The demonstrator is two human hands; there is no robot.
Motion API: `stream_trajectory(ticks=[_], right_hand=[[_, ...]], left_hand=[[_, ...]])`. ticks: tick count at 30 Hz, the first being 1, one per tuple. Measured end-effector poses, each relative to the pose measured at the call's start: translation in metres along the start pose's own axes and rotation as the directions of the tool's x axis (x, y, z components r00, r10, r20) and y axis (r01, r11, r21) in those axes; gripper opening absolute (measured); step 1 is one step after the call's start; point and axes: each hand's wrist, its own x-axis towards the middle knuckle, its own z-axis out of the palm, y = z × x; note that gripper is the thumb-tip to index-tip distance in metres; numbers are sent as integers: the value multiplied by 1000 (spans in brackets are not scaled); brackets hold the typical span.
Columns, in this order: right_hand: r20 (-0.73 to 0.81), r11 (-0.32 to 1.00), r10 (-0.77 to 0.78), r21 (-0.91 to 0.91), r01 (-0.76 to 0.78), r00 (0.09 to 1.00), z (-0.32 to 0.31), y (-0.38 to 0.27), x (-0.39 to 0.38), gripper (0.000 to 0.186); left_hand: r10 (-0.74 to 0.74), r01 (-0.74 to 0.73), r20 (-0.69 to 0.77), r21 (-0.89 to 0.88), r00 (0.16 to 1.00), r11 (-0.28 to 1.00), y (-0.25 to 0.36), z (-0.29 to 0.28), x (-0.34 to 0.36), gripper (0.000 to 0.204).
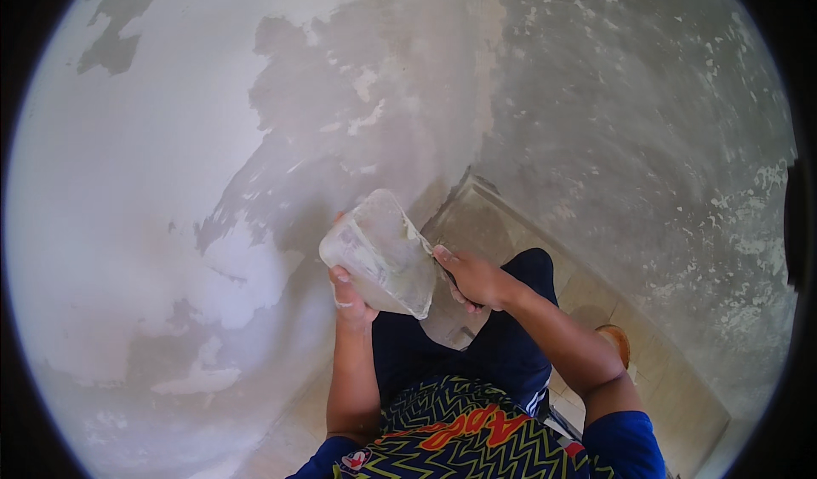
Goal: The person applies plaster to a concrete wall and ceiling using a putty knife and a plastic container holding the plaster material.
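Note:
My left hand [347, 296] grips a translucent plastic tub [374, 249] smeared with pale putty, holding it tilted in front of my body. My right hand [477, 279] is closed on a dark-handled tool [453, 281], which looks like a putty knife; its blade is mostly hidden along the tub's right edge, where putty is crusted on the rim.
Two walls meet in a corner ahead, the left [145, 181] patched white and grey, the right [638, 138] darker grey with white flecks. A tiled floor [655, 377] lies below, with my bent legs [532, 351] and an orange-brown shoe [617, 343] on the right.

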Motion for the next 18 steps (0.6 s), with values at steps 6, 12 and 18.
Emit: stream_trajectory(ticks=[6,12,18], right_hand=[[-172,976,-201,-115,183,964,-17,14,9,52],[-266,953,-297,-31,300,917,-45,30,0,39],[-291,945,-259,121,304,921,-80,18,-15,31]], left_hand=[[46,-79,-203,-156,978,985,-27,5,5,81],[-92,-22,-237,-440,967,898,-66,13,20,74],[-147,-1,-263,-492,954,870,-100,20,26,73]])
